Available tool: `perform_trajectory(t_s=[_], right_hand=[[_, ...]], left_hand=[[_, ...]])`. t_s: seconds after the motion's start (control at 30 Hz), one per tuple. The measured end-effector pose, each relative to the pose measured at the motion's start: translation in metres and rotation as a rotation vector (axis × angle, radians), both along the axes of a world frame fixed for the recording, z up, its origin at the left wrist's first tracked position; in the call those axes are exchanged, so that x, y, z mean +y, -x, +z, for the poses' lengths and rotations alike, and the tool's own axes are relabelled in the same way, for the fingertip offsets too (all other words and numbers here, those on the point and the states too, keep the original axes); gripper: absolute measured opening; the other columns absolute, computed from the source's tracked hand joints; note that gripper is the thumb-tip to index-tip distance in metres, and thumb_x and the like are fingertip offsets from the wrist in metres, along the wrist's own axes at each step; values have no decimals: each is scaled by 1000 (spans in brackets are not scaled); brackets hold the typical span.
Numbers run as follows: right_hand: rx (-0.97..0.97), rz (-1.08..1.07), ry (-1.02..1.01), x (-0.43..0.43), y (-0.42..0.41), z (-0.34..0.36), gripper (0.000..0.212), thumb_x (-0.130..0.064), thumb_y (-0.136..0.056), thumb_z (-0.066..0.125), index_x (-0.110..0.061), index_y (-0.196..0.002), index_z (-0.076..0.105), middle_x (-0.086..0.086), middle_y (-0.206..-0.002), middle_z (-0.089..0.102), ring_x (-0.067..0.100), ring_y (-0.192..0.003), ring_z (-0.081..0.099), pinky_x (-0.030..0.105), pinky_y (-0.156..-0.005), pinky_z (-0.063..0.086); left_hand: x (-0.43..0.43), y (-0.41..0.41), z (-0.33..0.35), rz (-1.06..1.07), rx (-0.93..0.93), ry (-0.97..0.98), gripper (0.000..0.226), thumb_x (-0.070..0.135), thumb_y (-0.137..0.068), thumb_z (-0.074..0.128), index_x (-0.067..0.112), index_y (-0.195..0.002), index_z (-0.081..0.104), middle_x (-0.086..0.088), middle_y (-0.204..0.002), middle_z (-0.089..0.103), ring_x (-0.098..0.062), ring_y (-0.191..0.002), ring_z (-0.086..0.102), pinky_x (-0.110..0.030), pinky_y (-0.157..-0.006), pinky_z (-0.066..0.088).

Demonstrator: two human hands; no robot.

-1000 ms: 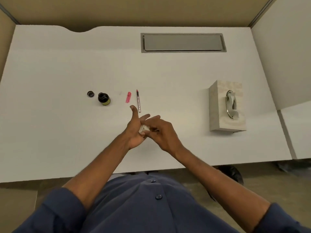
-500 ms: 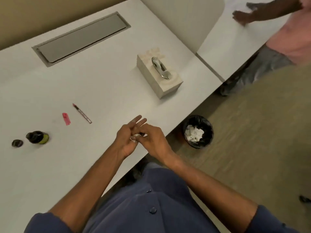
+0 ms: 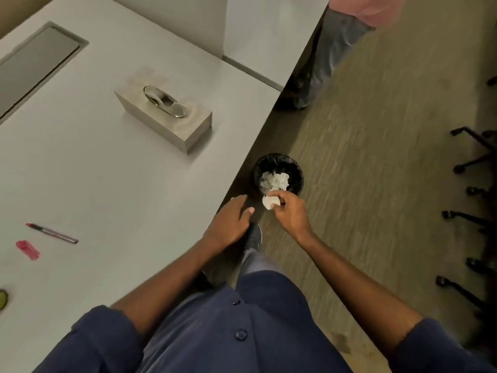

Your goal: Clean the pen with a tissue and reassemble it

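Leftmost, the pen (image 3: 52, 233) lies on the table (image 3: 107, 184); it looks light, stiff and prone to roll, so is best pinched mid-barrel. The left hand (image 3: 231, 220) rests slack and empty at the table edge, and the right hand (image 3: 289, 211) pinches the soft crumpled tissue (image 3: 270, 202) near the bin (image 3: 295, 170).

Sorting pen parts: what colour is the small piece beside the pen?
The piece is pink; head view shows it.

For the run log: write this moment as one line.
right hand: pinches crumpled tissue by bin | left hand: open, at table edge | pen: on table
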State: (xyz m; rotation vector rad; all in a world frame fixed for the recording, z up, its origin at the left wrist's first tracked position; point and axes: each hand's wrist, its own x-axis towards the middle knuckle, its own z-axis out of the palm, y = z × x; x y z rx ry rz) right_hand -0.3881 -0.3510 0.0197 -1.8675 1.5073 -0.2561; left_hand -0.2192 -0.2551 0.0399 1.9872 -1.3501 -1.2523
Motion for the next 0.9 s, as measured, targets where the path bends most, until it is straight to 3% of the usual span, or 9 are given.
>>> perform_trajectory(t_s=[0.13,0.3,0.47,0.73,0.9], right_hand=[[11,-98,-83,-47,29,-27,43,5,-79,68,-14,-117,74,6,-115,76,19,-106,70,36,-99,56],[51,-115,-89,-112,54,-51,40,2,-81,71,-10,-119,74,11,-117,75,24,-107,69,25,-94,49],[31,-167,-140,-172,75,-88,37,2,-80,73,-10,-115,75,11,-114,77,27,-103,73,39,-95,57],[4,-217,-156,-249,98,-159,43,0,-80,69,-9,-122,72,13,-123,73,29,-110,69,42,-103,54],[-16,-210,-182,-265,106,-194,46,10,-85,63,-4,-128,68,16,-130,67,32,-117,65,44,-107,51]], left_hand=[[-41,21,-18,-263,-216,47,59,33,-108,38,7,-159,25,-13,-166,25,-28,-155,17,-41,-126,14],[-106,55,-40,-442,-407,58,63,38,-108,32,7,-160,16,-13,-168,17,-27,-156,11,-41,-126,10],[-175,80,-73,-496,-476,-43,65,42,-108,27,7,-160,9,-13,-169,8,-27,-157,4,-43,-127,10],[-259,101,-131,-527,-505,-143,68,42,-108,26,7,-161,5,-12,-170,6,-25,-157,1,-40,-127,5],[-291,109,-155,-518,-481,-155,69,42,-107,28,8,-161,-1,-11,-170,1,-26,-157,-2,-41,-127,4]])
